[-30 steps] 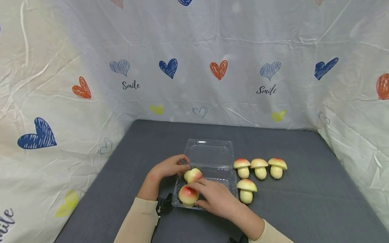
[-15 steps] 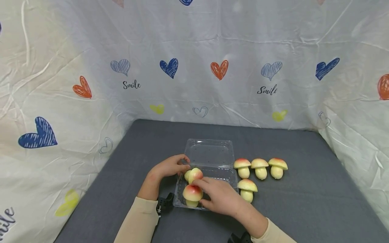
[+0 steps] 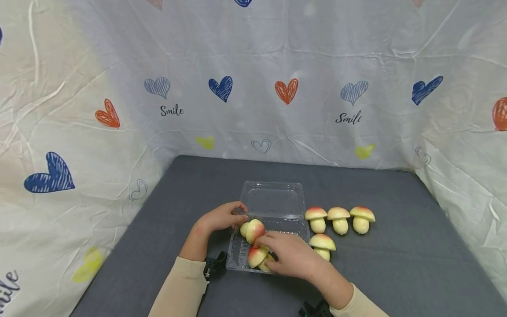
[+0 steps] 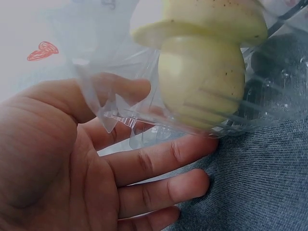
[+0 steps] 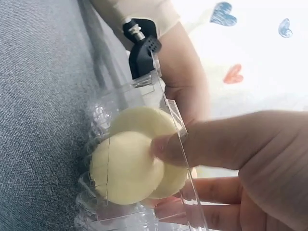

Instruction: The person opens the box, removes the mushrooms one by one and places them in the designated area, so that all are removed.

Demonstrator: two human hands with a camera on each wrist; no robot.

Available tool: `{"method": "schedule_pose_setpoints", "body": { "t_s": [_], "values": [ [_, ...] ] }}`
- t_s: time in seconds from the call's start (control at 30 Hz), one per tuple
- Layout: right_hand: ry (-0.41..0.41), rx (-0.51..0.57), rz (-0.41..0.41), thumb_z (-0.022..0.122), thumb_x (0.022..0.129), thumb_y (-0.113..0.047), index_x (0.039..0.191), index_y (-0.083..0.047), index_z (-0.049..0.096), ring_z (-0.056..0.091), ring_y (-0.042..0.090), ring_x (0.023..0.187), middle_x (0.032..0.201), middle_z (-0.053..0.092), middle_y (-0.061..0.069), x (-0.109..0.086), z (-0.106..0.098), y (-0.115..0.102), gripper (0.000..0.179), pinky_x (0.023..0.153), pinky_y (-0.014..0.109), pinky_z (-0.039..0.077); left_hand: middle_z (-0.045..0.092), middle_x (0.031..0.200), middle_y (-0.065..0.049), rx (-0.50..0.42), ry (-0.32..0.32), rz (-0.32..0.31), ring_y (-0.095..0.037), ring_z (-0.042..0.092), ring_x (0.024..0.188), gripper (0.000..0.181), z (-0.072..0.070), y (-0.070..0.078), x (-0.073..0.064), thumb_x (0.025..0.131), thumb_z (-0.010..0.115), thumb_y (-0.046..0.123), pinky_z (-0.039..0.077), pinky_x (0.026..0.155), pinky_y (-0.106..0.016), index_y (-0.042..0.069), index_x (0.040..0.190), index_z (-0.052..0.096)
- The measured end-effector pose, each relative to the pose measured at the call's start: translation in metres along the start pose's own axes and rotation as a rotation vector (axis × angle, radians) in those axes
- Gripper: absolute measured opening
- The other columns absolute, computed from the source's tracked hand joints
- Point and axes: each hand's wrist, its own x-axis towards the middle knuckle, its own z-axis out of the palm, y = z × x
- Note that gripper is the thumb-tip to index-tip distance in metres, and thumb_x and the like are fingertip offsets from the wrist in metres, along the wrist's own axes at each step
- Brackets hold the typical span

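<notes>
A clear plastic clamshell box (image 3: 239, 253) lies with its lid (image 3: 272, 198) folded back. My left hand (image 3: 222, 218) holds the box's left rim between thumb and index finger, the other fingers loosely extended outside. One toy mushroom (image 3: 255, 231), pale yellow with a reddish cap, lies tilted in the back left of the box; its stem (image 4: 202, 82) shows close up in the left wrist view. My right hand (image 3: 291, 255) reaches over the front of the box and pinches a second mushroom (image 3: 256, 256), cap to the left. The right wrist view shows its stem end (image 5: 127, 166) under my thumb.
To the right of the box, three mushrooms stand in a row, the middle one (image 3: 338, 219) palest. Another mushroom (image 3: 322, 246) stands in front of them, close to the box. Dark grey cloth (image 3: 376, 277) covers the table, and a heart-printed curtain (image 3: 253, 114) hangs behind.
My right hand has turned the front mushroom from cap facing me to lying on its side, and shifted it slightly right. The left hand has stayed on the box's rim.
</notes>
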Motion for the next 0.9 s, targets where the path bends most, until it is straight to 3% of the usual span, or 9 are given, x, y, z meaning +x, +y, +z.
{"method": "schedule_pose_setpoints", "body": {
  "t_s": [0.27, 0.57, 0.9],
  "values": [
    [-0.021, -0.017, 0.011, 0.083, 0.084, -0.018, 0.113, -0.021, 0.068, 0.06, 0.006, 0.085, 0.109, 0.066, -0.01, 0.001, 0.001, 0.002, 0.033, 0.072, 0.032, 0.053, 0.07, 0.1, -0.004, -0.004, -0.001, 0.005, -0.021, 0.064, 0.075, 0.03, -0.001, 0.001, -0.001, 0.104, 0.063, 0.026, 0.053, 0.072, -0.04, 0.008, 0.128, 0.06],
    [-0.029, -0.049, 0.041, 0.082, 0.08, -0.021, 0.121, -0.015, 0.071, 0.049, 0.008, 0.067, 0.107, 0.058, -0.004, -0.002, -0.004, 0.0, 0.043, 0.057, 0.029, 0.045, 0.07, 0.1, -0.004, -0.004, 0.003, -0.004, -0.021, 0.064, 0.074, 0.03, 0.0, 0.0, 0.0, 0.104, 0.064, 0.027, 0.053, 0.072, -0.04, 0.009, 0.127, 0.061],
    [-0.033, -0.02, 0.09, 0.082, 0.076, -0.023, 0.114, -0.013, 0.072, 0.048, 0.008, 0.066, 0.103, 0.055, -0.006, -0.002, -0.012, 0.002, 0.041, 0.057, 0.027, 0.043, 0.07, 0.099, -0.004, -0.004, -0.001, -0.002, -0.023, 0.064, 0.074, 0.03, 0.0, 0.0, 0.001, 0.104, 0.064, 0.027, 0.053, 0.071, -0.041, 0.009, 0.127, 0.06]
  ]
}}
